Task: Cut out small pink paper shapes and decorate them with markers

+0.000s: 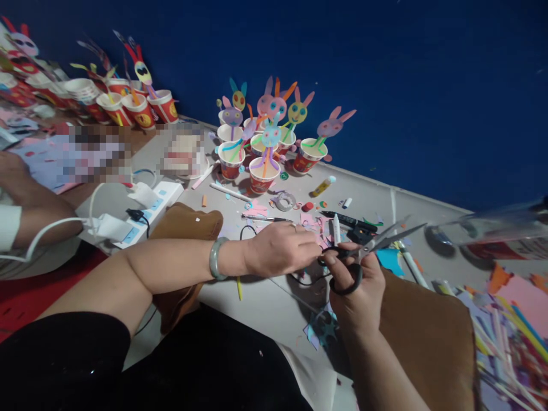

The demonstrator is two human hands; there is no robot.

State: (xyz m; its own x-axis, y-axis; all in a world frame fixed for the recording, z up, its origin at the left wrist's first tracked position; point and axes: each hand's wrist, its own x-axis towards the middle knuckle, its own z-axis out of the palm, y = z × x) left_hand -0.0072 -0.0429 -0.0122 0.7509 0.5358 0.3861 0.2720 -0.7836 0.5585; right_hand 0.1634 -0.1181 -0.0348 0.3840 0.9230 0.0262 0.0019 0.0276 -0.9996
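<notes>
My right hand (357, 299) grips a pair of scissors (377, 240) by the black handle loops, blades pointing right and slightly apart. My left hand (282, 249), with a bracelet (217, 258) on the wrist, reaches across with its fingers curled and pressed together right beside the scissors' handles. What those fingers pinch, if anything, is hidden or too small to see. A pen (266, 218) lies just beyond my left hand. Black markers (349, 221) and a white glue stick (336, 228) lie behind the scissors, among scraps of coloured paper.
Paper cups (264, 176) with paper rabbit figures stand against the blue partition (385, 85); more cups (162, 108) stand at left. A power strip (149, 214) with cords lies left, near another person's arm (32, 200). A roll of tape (285, 201) and brown cushions (428, 337) are close by.
</notes>
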